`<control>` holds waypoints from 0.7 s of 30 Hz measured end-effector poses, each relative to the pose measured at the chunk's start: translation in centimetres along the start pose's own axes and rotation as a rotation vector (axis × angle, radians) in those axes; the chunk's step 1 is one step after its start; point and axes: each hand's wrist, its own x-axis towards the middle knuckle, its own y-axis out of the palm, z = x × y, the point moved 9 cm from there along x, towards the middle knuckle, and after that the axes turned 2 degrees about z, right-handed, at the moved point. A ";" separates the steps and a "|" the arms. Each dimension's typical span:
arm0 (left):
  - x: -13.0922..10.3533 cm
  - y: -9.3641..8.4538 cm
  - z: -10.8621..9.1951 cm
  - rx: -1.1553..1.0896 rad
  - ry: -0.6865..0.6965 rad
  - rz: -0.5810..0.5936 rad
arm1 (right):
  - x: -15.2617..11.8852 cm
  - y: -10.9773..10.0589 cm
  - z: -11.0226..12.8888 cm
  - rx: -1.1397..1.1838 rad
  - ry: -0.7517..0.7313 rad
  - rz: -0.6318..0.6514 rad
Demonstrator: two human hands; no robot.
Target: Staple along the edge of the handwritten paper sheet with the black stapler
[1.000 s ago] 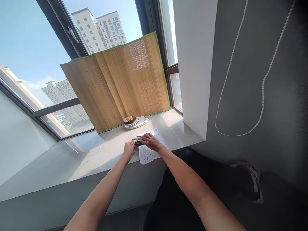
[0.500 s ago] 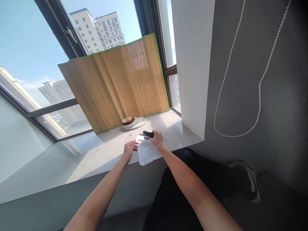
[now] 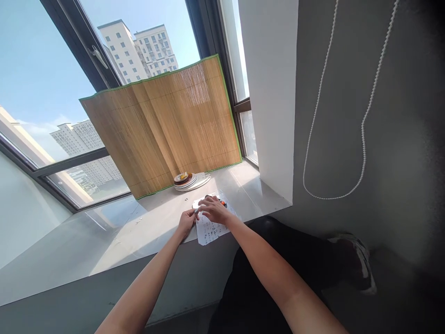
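Observation:
My left hand (image 3: 187, 223) is at the left edge of a sheet of handwritten paper (image 3: 208, 233), thumb and fingers pinched around a small pale bit too tiny to name. My right hand (image 3: 214, 211) reaches across the sheet, its fingers apart and their tips close to the left fingertips. Behind the right hand lies a black stapler (image 3: 207, 197), mostly covered by the fingers. A small red-orange spot (image 3: 223, 203) shows beside the right hand's knuckles; what it belongs to is hidden.
The sheet rests on a pale window sill (image 3: 156, 232), overhanging its front edge. Farther back are stacked plates (image 3: 189, 183) and a bamboo mat (image 3: 167, 130) leaning on the window. A white bead chain (image 3: 321, 93) hangs at the right.
My right hand has let go of the black stapler on the paper and moved left and down toward my left hand. The view has shifted slightly.

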 end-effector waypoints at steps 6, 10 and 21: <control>-0.3 0.1 -0.8 0.106 0.016 0.011 | 0.0 0.8 0.5 0.041 -0.048 0.042; -0.3 0.0 -0.9 0.134 0.013 0.008 | -0.1 0.5 0.5 0.074 -0.029 0.034; -0.3 0.0 -0.8 0.143 -0.016 0.001 | 0.0 -0.4 0.7 0.185 0.026 0.026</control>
